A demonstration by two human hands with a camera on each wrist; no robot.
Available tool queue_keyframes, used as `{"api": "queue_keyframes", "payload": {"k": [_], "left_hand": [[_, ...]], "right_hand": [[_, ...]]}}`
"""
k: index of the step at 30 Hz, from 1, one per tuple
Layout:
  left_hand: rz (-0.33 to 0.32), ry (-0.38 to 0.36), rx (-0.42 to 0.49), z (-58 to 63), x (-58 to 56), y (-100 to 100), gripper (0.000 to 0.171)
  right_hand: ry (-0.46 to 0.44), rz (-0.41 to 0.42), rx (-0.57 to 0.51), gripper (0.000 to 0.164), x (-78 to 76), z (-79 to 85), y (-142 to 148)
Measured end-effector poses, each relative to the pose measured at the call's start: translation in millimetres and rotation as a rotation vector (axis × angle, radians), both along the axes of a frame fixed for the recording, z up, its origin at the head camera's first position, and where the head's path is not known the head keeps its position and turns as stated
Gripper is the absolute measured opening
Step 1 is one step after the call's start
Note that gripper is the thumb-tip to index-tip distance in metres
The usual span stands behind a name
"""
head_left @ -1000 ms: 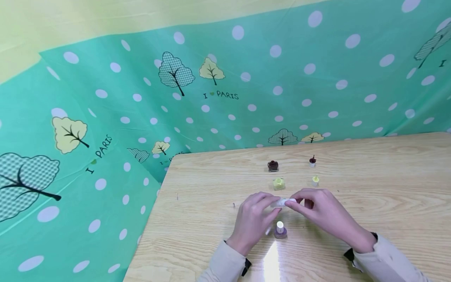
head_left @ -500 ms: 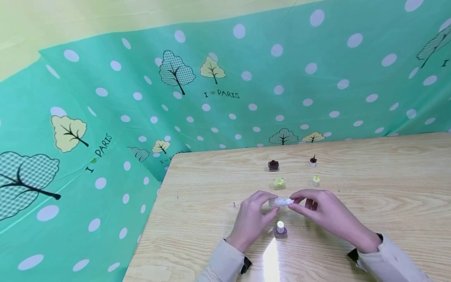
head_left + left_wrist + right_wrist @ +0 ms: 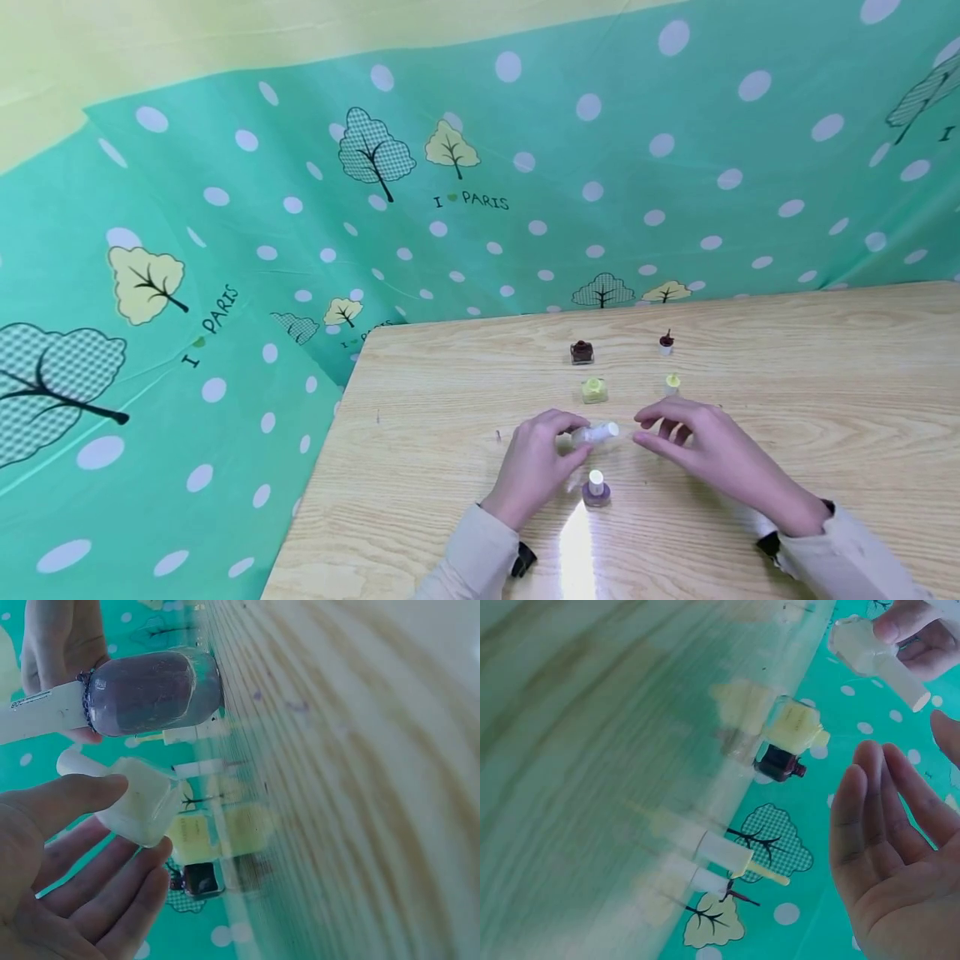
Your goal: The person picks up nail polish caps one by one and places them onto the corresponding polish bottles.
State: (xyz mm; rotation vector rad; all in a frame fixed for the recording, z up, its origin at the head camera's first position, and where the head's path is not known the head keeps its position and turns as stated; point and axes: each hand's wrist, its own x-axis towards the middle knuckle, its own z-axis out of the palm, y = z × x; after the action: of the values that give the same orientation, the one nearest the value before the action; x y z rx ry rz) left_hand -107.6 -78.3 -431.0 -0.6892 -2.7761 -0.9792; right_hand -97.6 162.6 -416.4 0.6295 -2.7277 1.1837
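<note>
My left hand [image 3: 531, 468] pinches a white nail polish bottle [image 3: 597, 433] between thumb and fingers, tilted with its white cap on and pointing right. In the left wrist view the thumb and fingertips press the glass of the white bottle [image 3: 142, 802]. My right hand [image 3: 701, 433] hovers just right of that cap, apart from it, fingers loosely bent and nothing between them; the right wrist view shows the bare palm of the right hand [image 3: 900, 855]. A purple nail polish bottle [image 3: 596, 493] with a white cap stands upright on the table, in front of the left hand.
Farther back stand an uncapped yellow nail polish bottle [image 3: 594, 391] and an uncapped dark red one [image 3: 581, 352]. To their right, a yellow-brushed cap [image 3: 672, 384] and a dark red-brushed cap [image 3: 666, 342] stand brush up on the wooden table [image 3: 450, 375]. A patterned green curtain hangs behind.
My right hand has let go of the white bottle's cap and drawn back to the right. The left hand keeps its hold, and the bottle now tilts slightly upward at the cap.
</note>
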Motion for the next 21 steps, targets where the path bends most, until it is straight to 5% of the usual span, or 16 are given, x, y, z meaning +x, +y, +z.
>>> {"api": "queue_keyframes", "payload": {"k": [10, 21], "left_hand": [[0.032, -0.142, 0.021, -2.6, -4.1, 4.3, 0.028], [0.057, -0.208, 0.022, -4.5, -5.8, 6.8, 0.027]], "right_hand": [[0.011, 0.004, 0.021, 0.022, -0.7, -6.2, 10.3], [0.033, 0.004, 0.034, 0.022, -2.1, -8.3, 17.8]]}}
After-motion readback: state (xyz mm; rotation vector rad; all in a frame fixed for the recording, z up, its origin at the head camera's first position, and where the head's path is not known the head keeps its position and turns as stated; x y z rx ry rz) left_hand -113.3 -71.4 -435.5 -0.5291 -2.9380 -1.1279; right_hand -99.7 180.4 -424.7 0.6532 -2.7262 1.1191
